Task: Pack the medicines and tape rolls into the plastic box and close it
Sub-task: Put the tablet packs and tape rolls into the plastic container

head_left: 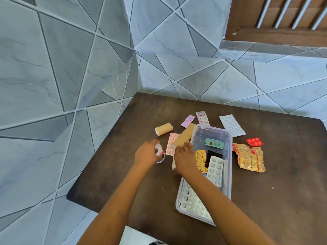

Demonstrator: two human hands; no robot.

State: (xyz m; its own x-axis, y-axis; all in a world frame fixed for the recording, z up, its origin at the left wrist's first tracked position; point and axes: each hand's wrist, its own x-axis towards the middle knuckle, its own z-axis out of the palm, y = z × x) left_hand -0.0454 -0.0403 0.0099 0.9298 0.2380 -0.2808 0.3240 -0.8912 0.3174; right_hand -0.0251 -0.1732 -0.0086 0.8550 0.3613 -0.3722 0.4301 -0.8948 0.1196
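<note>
A small white tape roll is gripped in the left hand and a tan bandage strip is pinched by the right hand beside the open plastic box, seemingly for packing next among the blister packs already inside.

My hands are working left of the plastic box on the bench, blister strips lying inside, others lying behind.

Pink strip; red strip; brown table
</note>
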